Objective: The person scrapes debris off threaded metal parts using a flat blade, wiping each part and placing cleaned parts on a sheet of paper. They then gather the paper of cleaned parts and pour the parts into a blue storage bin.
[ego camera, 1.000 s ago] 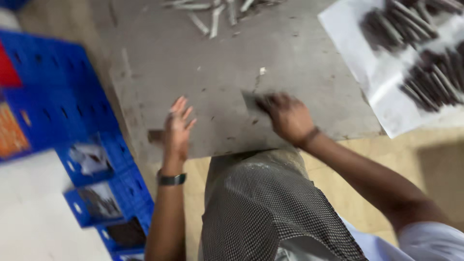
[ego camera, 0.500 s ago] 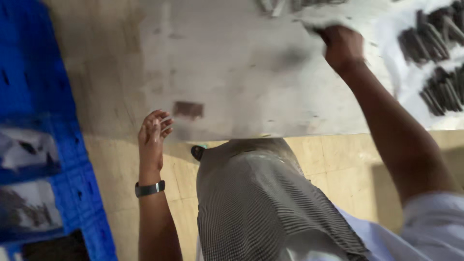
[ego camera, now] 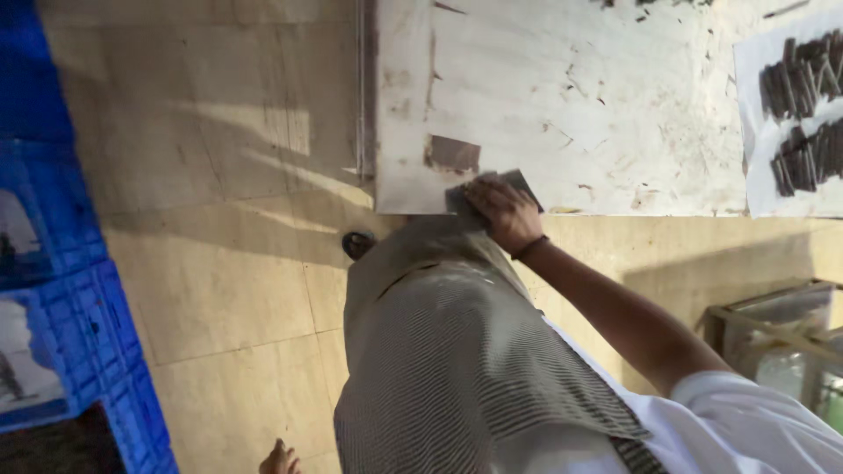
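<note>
at the table [ego camera: 615,105] edge, right hand [ego camera: 502,211] fingers closed on dark flat piece [ego camera: 518,183] — left hand [ego camera: 279,460] low, grip unclear

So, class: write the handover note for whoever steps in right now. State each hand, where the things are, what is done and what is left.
Right hand: pressing a dark flat pad on the near edge of the table.
Left hand: down low by the floor, holding nothing visible.
Dark rods: lying on white paper at the table's far right.
Done: cannot tell; the tabletop is scuffed.
Left: the rods lie untouched.
</note>
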{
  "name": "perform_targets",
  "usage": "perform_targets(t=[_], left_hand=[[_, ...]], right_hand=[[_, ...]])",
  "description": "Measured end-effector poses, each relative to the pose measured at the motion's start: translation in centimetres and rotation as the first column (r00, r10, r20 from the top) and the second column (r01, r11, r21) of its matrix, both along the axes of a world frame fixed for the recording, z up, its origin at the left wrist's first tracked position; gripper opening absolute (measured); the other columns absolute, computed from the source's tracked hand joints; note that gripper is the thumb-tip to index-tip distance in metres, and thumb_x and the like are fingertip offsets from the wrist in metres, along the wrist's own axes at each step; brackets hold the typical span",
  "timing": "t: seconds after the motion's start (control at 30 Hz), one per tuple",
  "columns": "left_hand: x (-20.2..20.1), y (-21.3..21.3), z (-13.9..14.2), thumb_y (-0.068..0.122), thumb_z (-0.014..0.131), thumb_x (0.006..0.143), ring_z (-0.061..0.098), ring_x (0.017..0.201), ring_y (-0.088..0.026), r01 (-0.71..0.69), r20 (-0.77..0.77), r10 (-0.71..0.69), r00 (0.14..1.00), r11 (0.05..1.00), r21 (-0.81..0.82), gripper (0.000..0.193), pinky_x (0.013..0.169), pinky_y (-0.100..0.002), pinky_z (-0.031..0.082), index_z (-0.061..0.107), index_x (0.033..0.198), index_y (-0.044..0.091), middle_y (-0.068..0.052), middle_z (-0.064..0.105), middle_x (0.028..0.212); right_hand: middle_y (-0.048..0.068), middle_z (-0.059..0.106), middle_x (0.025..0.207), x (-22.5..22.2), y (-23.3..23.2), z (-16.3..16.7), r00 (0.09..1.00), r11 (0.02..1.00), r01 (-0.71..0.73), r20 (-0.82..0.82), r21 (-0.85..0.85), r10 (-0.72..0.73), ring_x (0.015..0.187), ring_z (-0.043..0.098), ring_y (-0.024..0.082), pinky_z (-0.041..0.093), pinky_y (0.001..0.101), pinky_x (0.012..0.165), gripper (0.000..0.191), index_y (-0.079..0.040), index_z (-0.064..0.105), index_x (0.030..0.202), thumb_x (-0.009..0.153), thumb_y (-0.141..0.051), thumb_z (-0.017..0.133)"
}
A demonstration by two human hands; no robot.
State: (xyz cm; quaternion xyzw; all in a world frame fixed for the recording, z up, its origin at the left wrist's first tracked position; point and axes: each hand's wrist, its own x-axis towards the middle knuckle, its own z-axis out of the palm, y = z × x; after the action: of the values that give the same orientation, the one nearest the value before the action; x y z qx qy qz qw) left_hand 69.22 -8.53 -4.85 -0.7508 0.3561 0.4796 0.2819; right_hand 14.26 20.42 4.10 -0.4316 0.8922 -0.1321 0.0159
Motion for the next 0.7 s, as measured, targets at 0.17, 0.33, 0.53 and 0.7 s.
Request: perform_targets(t=[0.17, 0.33, 0.53, 0.7], left_hand=[[-5.5, -2.5, -0.1, 0.046, 0.055, 0.103, 0.062, 0.120, -0.032, -0.304, -0.345, 0.247, 0.905, 0.945, -0.121, 0.061, 0.092, -0.046, 0.051, 0.048, 0.152, 0.010, -0.012, 0.061, 0.144], [-14.5, -9.0, -0.8, 0.029, 0.057, 0.102, 0.066, 0.107, -0.021, 0.226, -0.472, -0.416, 0.777, 0.885, -0.407, 0.045, 0.083, -0.035, 0.053, 0.056, 0.143, 0.010, -0.007, 0.069, 0.129], [-16.2, -17.6, 0.6, 0.017, 0.055, 0.104, 0.069, 0.100, -0.016, -0.029, -0.588, -0.345, 0.732, 0.846, -0.533, 0.033, 0.077, -0.028, 0.054, 0.060, 0.136, 0.009, -0.006, 0.071, 0.121], [-16.9, -19.9, 1.8, 0.024, 0.058, 0.103, 0.072, 0.095, -0.023, 0.383, -0.286, -0.509, 0.812, 0.834, -0.398, 0.035, 0.071, -0.035, 0.051, 0.065, 0.134, 0.011, -0.014, 0.076, 0.113]], right_hand=[[0.003, 0.075, 0.115, -4.9, -6.7, -0.5, 0.999, 0.990, -0.031, -0.017, -0.135, 0.029, 0.112, 0.069, 0.024, 0.058, 0.0394, 0.088, 0.027, -0.014, 0.078, 0.117, 0.090, -0.012, 0.075], [0.002, 0.073, 0.105, -5.7, -8.4, 0.5, 0.999, 0.996, -0.046, -0.009, -0.070, 0.045, 0.098, 0.070, 0.026, 0.058, 0.0416, 0.082, 0.032, -0.017, 0.078, 0.113, 0.081, -0.010, 0.074], [0.005, 0.072, 0.112, -0.6, -8.8, 0.1, 0.997, 0.999, 0.033, 0.063, 0.025, -0.035, 0.109, 0.066, 0.028, 0.054, 0.0462, 0.083, 0.035, -0.016, 0.075, 0.118, 0.083, -0.012, 0.073], [0.013, 0.065, 0.134, -18.3, -19.1, -1.4, 0.940, 0.948, 0.318, -0.121, -0.030, -0.319, 0.120, 0.060, 0.037, 0.041, 0.0555, 0.113, 0.029, -0.012, 0.069, 0.128, 0.099, -0.014, 0.064]])
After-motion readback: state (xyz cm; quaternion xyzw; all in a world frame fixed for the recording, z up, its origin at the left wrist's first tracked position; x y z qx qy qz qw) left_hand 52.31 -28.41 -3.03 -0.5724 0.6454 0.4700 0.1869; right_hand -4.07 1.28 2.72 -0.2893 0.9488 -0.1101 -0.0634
